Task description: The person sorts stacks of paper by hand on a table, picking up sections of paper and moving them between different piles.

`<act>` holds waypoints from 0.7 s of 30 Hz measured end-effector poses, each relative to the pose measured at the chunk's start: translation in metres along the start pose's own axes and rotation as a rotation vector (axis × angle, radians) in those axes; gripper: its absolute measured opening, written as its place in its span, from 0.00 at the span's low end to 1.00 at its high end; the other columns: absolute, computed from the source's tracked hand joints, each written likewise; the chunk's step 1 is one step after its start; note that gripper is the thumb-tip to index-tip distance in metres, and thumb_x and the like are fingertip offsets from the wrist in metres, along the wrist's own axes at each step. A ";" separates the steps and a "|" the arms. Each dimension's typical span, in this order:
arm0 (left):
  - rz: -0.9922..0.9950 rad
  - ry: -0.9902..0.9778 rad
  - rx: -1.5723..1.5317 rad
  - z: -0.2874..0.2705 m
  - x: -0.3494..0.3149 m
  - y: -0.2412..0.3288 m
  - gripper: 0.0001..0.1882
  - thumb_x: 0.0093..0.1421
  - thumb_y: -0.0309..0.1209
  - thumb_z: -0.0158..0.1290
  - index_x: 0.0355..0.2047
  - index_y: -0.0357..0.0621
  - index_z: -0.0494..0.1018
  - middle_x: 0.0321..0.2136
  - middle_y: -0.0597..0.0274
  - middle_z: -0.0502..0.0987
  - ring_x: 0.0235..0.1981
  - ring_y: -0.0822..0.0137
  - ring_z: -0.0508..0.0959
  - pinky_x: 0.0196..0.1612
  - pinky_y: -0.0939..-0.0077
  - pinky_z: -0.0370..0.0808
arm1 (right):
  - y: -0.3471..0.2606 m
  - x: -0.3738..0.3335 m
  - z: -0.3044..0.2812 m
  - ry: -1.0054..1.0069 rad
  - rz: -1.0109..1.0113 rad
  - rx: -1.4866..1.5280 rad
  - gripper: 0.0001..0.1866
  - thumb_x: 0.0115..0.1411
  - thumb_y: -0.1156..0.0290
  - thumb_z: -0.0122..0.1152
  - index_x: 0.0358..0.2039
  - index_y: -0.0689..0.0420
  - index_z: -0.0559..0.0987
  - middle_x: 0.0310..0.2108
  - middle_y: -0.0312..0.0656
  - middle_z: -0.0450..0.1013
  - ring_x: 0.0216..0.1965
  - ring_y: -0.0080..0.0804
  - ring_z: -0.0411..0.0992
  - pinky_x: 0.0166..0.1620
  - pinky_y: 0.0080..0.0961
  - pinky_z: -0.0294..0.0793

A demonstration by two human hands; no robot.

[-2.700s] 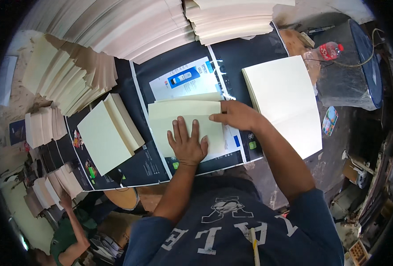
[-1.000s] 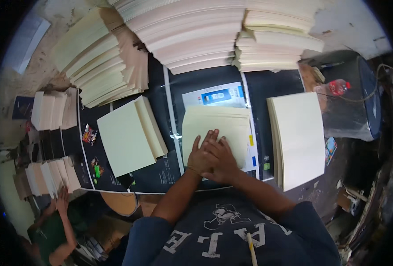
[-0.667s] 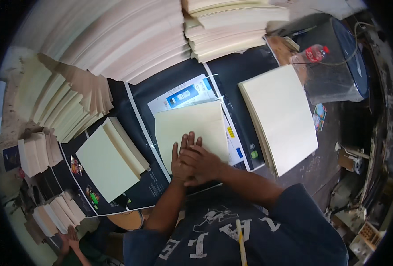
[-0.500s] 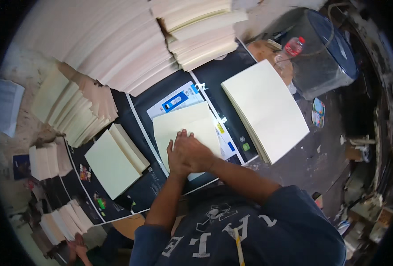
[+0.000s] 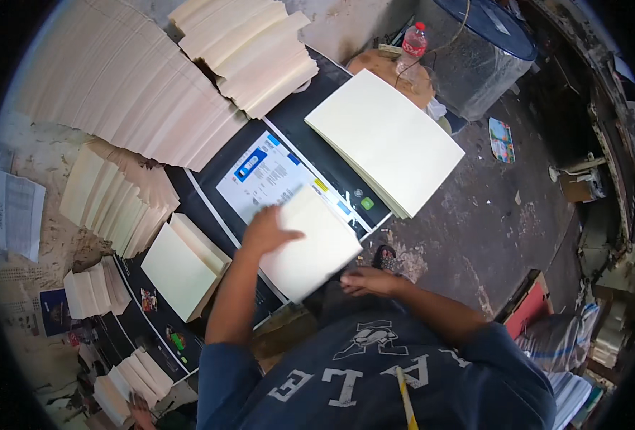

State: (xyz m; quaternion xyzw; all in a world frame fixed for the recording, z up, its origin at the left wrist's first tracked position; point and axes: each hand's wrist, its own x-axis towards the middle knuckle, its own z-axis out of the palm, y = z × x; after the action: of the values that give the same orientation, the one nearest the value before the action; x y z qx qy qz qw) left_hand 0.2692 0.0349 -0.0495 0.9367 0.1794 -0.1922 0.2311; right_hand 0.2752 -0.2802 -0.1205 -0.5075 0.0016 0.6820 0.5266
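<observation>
A cream folded paper sheet (image 5: 317,247) lies aslant at the table's near edge, one corner over the rim. My left hand (image 5: 264,233) rests on its left side, thumb stretched across the paper and fingers spread, slightly blurred. Off the sheet's lower right edge, my right hand (image 5: 371,282) is apart from the paper, fingers loosely curled together with nothing visible in them. Beneath the sheet, a white and blue printed poster (image 5: 267,179) covers part of the dark table. A thick pile of cream sheets (image 5: 385,140) lies right of it, and a smaller pile (image 5: 178,269) lies left.
Tall stacks of folded paper (image 5: 131,93) line the table's far side, with another stack (image 5: 120,197) at left. Beyond the right pile are a round stool (image 5: 368,64), a red-capped bottle (image 5: 412,46) and a large plastic-wrapped drum (image 5: 468,72). Another person's hand (image 5: 140,412) shows at lower left.
My hands, earlier together pressing on the sheet, have separated. The sheet has turned and slid toward me, uncovering more of the poster. My right hand has drawn back to the right, off the paper.
</observation>
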 end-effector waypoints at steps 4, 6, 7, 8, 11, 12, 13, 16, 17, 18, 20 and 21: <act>-0.153 -0.128 -0.554 0.054 -0.061 -0.003 0.40 0.42 0.45 0.71 0.50 0.33 0.69 0.47 0.47 0.75 0.51 0.57 0.75 0.53 0.65 0.73 | -0.018 -0.015 0.034 0.077 -0.365 -0.044 0.36 0.57 0.60 0.67 0.62 0.62 0.66 0.58 0.51 0.68 0.56 0.43 0.69 0.56 0.36 0.70; -0.103 0.037 -0.969 0.058 -0.086 -0.008 0.36 0.43 0.38 0.71 0.50 0.34 0.70 0.45 0.52 0.76 0.48 0.61 0.76 0.53 0.66 0.73 | -0.045 -0.026 0.034 0.100 -0.558 -0.390 0.37 0.53 0.58 0.70 0.59 0.63 0.69 0.54 0.52 0.72 0.54 0.42 0.72 0.54 0.36 0.72; -0.065 0.132 -1.170 0.051 -0.094 -0.008 0.34 0.44 0.34 0.71 0.50 0.35 0.70 0.44 0.55 0.76 0.47 0.63 0.76 0.54 0.66 0.73 | -0.062 -0.025 0.033 0.072 -0.601 -0.527 0.36 0.52 0.58 0.71 0.58 0.62 0.70 0.52 0.52 0.73 0.53 0.43 0.73 0.54 0.36 0.72; 0.037 0.154 -1.356 0.038 -0.101 -0.003 0.32 0.45 0.26 0.69 0.51 0.35 0.70 0.44 0.59 0.77 0.46 0.64 0.77 0.54 0.65 0.73 | -0.080 -0.022 0.033 0.045 -0.641 -0.665 0.36 0.51 0.58 0.71 0.57 0.61 0.71 0.50 0.53 0.75 0.51 0.44 0.74 0.53 0.36 0.72; 0.114 0.183 -1.298 0.017 -0.124 -0.016 0.31 0.47 0.23 0.67 0.53 0.34 0.70 0.46 0.58 0.78 0.47 0.64 0.77 0.54 0.67 0.73 | -0.147 -0.033 0.045 0.017 -0.619 -0.900 0.32 0.50 0.60 0.72 0.54 0.59 0.75 0.45 0.54 0.77 0.48 0.46 0.76 0.52 0.33 0.72; 0.208 0.259 -1.358 0.016 -0.129 -0.011 0.29 0.49 0.22 0.66 0.52 0.34 0.70 0.47 0.58 0.78 0.48 0.64 0.77 0.54 0.68 0.73 | -0.169 -0.040 0.053 0.016 -0.580 -0.911 0.32 0.49 0.61 0.73 0.54 0.59 0.75 0.47 0.53 0.76 0.50 0.46 0.75 0.54 0.33 0.71; 0.224 0.303 -1.300 0.020 -0.131 -0.014 0.28 0.49 0.22 0.67 0.52 0.35 0.72 0.46 0.58 0.78 0.48 0.65 0.77 0.53 0.68 0.73 | -0.184 -0.042 0.058 0.013 -0.539 -0.926 0.32 0.49 0.62 0.74 0.54 0.58 0.74 0.49 0.52 0.76 0.52 0.45 0.74 0.55 0.33 0.70; 0.101 0.354 -1.239 0.059 -0.119 -0.026 0.28 0.49 0.24 0.69 0.50 0.34 0.74 0.46 0.57 0.79 0.47 0.64 0.77 0.52 0.69 0.73 | -0.184 -0.011 0.046 -0.008 -0.554 -1.003 0.31 0.48 0.64 0.74 0.53 0.56 0.76 0.48 0.48 0.77 0.51 0.41 0.75 0.55 0.31 0.71; 0.100 0.352 -1.228 0.065 -0.120 -0.024 0.27 0.49 0.24 0.69 0.50 0.34 0.74 0.46 0.57 0.79 0.47 0.64 0.77 0.52 0.69 0.73 | -0.179 0.003 0.035 -0.013 -0.555 -1.000 0.31 0.48 0.64 0.74 0.53 0.56 0.76 0.48 0.48 0.77 0.51 0.40 0.75 0.55 0.31 0.71; 0.111 0.356 -1.213 0.064 -0.119 -0.022 0.27 0.49 0.25 0.69 0.50 0.34 0.74 0.46 0.57 0.79 0.47 0.64 0.77 0.52 0.68 0.73 | -0.176 0.011 0.028 -0.066 -0.543 -1.018 0.34 0.47 0.65 0.74 0.55 0.56 0.74 0.50 0.47 0.77 0.52 0.38 0.74 0.56 0.31 0.70; 0.109 0.356 -1.206 0.066 -0.117 -0.024 0.27 0.49 0.25 0.69 0.49 0.34 0.74 0.45 0.57 0.79 0.47 0.64 0.77 0.51 0.69 0.74 | -0.187 -0.006 0.042 -0.129 -0.606 -0.823 0.34 0.49 0.64 0.74 0.56 0.58 0.74 0.52 0.44 0.75 0.54 0.36 0.72 0.57 0.31 0.68; 0.104 0.343 -1.207 0.066 -0.117 -0.024 0.27 0.49 0.26 0.69 0.49 0.34 0.74 0.45 0.57 0.79 0.46 0.65 0.77 0.50 0.69 0.74 | -0.191 -0.011 0.046 -0.165 -0.664 -0.696 0.33 0.50 0.63 0.73 0.56 0.59 0.74 0.52 0.44 0.75 0.54 0.36 0.71 0.58 0.31 0.67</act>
State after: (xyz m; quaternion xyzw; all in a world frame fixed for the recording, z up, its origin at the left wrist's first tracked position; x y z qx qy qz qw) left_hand 0.1398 -0.0074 -0.0606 0.6662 0.2452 0.1073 0.6961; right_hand 0.3805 -0.1782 0.0111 -0.5709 -0.4300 0.4752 0.5132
